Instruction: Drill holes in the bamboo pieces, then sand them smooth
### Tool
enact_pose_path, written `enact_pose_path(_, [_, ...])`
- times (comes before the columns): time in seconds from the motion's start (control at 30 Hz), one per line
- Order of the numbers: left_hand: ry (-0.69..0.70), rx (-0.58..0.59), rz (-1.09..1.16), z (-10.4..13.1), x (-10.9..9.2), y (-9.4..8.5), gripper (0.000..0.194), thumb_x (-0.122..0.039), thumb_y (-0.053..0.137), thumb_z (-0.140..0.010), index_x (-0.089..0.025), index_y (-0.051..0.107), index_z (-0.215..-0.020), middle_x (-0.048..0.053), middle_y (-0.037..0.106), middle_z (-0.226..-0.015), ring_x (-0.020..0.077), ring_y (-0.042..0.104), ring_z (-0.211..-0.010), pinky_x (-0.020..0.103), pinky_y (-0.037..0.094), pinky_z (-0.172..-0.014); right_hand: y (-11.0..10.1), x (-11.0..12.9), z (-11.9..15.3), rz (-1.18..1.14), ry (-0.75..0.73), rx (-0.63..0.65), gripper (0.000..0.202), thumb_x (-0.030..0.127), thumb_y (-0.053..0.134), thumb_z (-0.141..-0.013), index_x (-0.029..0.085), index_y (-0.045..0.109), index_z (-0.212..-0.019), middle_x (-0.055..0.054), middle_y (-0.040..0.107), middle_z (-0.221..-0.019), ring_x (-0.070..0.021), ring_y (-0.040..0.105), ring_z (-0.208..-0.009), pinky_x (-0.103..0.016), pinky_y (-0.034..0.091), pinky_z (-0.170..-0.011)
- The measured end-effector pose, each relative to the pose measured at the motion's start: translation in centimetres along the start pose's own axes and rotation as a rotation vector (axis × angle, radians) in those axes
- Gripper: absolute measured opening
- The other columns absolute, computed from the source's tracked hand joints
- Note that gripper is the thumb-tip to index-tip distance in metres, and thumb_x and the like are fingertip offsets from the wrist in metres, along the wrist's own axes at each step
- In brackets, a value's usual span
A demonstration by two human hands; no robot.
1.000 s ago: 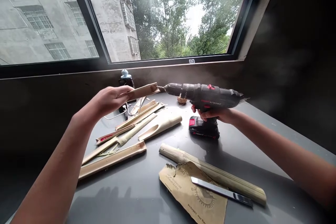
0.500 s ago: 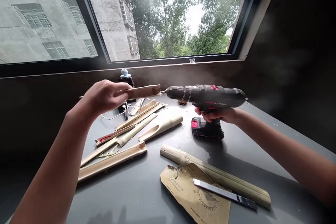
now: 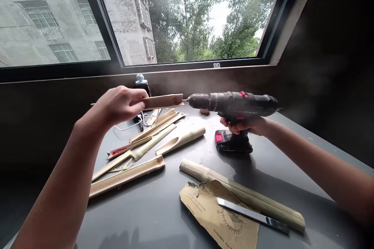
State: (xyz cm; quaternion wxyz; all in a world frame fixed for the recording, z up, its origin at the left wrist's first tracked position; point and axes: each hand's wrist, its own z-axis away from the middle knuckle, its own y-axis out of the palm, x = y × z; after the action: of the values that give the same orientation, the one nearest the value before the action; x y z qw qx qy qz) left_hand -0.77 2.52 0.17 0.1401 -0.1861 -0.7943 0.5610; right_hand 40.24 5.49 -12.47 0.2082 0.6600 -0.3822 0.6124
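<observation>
My left hand (image 3: 128,103) is closed on one end of a split bamboo piece (image 3: 163,102), held up above the grey table with its hollow side partly showing. My right hand (image 3: 242,125) grips the handle of a black and red cordless drill (image 3: 233,102), which lies level and points left. The drill's thin bit meets the right end of the bamboo piece; how deep it sits is too small to tell. Below the hands, a carved bamboo tube (image 3: 181,141) rests on the table.
Split bamboo pieces (image 3: 125,177) lie at the left on the table (image 3: 140,218). In front are a bamboo pole (image 3: 248,192), a sandpaper sheet (image 3: 210,212) and a metal blade (image 3: 251,214). A dark device with a blue top (image 3: 140,79) stands near the window.
The view has shifted slightly, so things sit a little further right. Both hands keep their grips, and the bit and bamboo stay together.
</observation>
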Motion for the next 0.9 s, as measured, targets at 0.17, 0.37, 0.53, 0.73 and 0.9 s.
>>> enact_pose_path(0.17, [0.040,0.011,0.014,-0.19,-0.03,0.16,0.012,-0.026,0.049,-0.080,-0.021,0.059,-0.083,-0.003,0.047,-0.059,0.0135,0.042,-0.055,0.027,0.025,-0.055,0.19,0.23,-0.06,-0.008,-0.012,0.024,0.039,0.027,0.074,-0.071,0.013,0.064,-0.106,-0.005,0.061,-0.089,-0.0126,0.050,-0.060,-0.029,0.038,-0.055])
enact_pose_path(0.37, [0.084,-0.028,0.031,0.16,-0.37,0.02,0.014,-0.025,0.050,-0.082,-0.019,0.062,-0.084,-0.005,0.040,-0.055,0.0097,0.035,-0.051,0.024,0.025,-0.054,0.18,0.04,-0.13,-0.029,-0.007,-0.014,0.040,0.024,0.072,-0.070,0.016,0.063,-0.108,-0.005,0.061,-0.093,-0.0117,0.051,-0.059,-0.027,0.039,-0.053])
enact_pose_path(0.53, [0.114,-0.063,0.053,0.25,-0.53,-0.16,0.015,-0.025,0.050,-0.079,-0.019,0.064,-0.081,-0.005,0.037,-0.053,0.0089,0.032,-0.049,0.024,0.024,-0.053,0.15,-0.06,-0.32,-0.042,-0.004,-0.033,0.041,0.022,0.074,-0.066,0.018,0.065,-0.105,-0.003,0.061,-0.088,-0.0116,0.051,-0.057,-0.027,0.040,-0.051])
enact_pose_path(0.73, [0.136,-0.059,0.089,0.09,-0.23,-0.11,0.016,-0.028,0.049,-0.078,-0.020,0.063,-0.078,-0.005,0.037,-0.053,0.0093,0.033,-0.049,0.024,0.024,-0.051,0.23,0.02,-0.34,-0.049,-0.005,-0.030,0.040,0.022,0.073,-0.066,0.017,0.065,-0.105,-0.003,0.061,-0.085,-0.0121,0.051,-0.058,-0.027,0.039,-0.052])
enact_pose_path(0.9, [0.130,-0.050,0.123,0.16,0.01,-0.20,0.018,-0.030,0.048,-0.077,-0.020,0.063,-0.076,-0.004,0.037,-0.053,0.0098,0.034,-0.049,0.025,0.025,-0.051,0.16,0.03,-0.29,-0.052,-0.010,-0.007,0.037,0.023,0.073,-0.066,0.015,0.065,-0.102,-0.003,0.060,-0.084,-0.0117,0.050,-0.057,-0.027,0.038,-0.052])
